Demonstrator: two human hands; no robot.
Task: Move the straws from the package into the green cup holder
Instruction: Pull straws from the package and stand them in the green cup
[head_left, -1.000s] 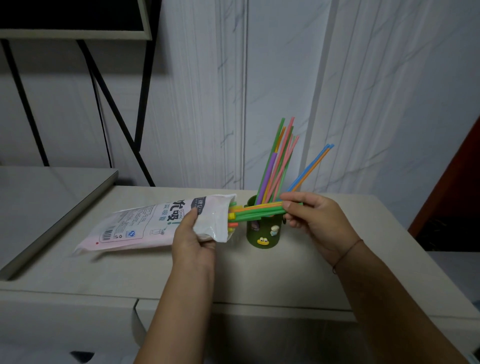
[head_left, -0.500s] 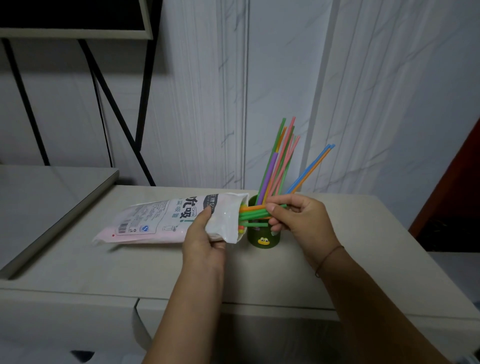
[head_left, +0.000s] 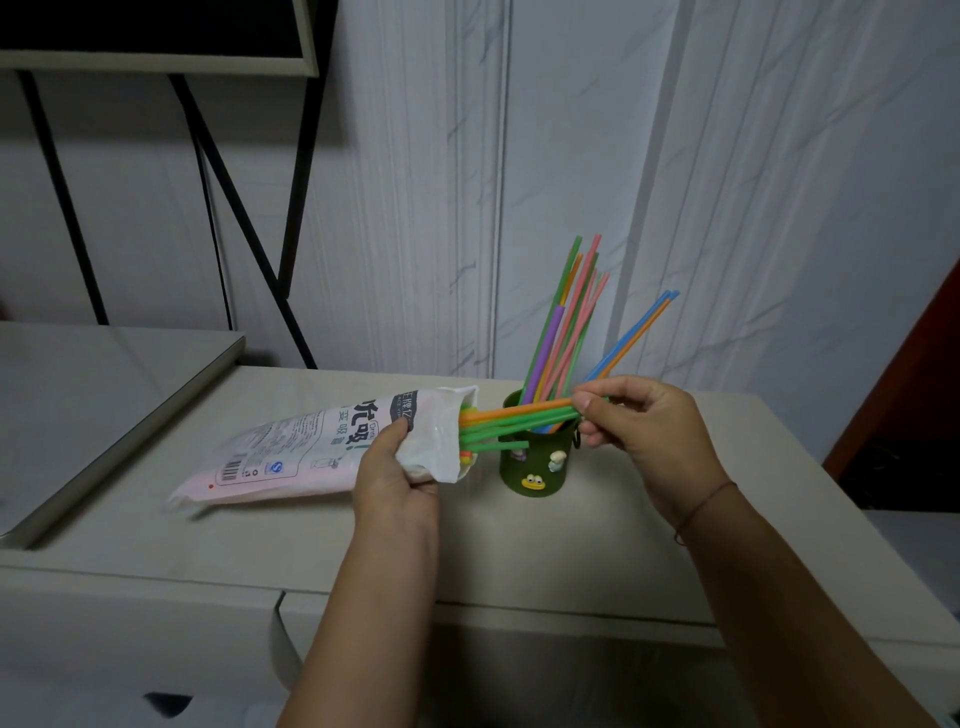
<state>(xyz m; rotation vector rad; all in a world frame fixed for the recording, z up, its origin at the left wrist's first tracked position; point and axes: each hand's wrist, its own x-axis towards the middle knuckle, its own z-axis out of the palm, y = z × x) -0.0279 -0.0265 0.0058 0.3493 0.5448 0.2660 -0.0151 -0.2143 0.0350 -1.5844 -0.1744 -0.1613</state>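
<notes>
Fingers of the right hand pinch the straws — left hand grips the package.

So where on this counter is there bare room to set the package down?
Bare counter: the front strip nearer than package and cup, right of the cup, and behind the package toward the wall. Crowded: between package mouth and cup, where straws, left hand and right hand meet.

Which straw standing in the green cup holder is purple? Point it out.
The purple straw at the left of the upright bunch; its top stops below the tips of the green straw and pink straw.
</notes>
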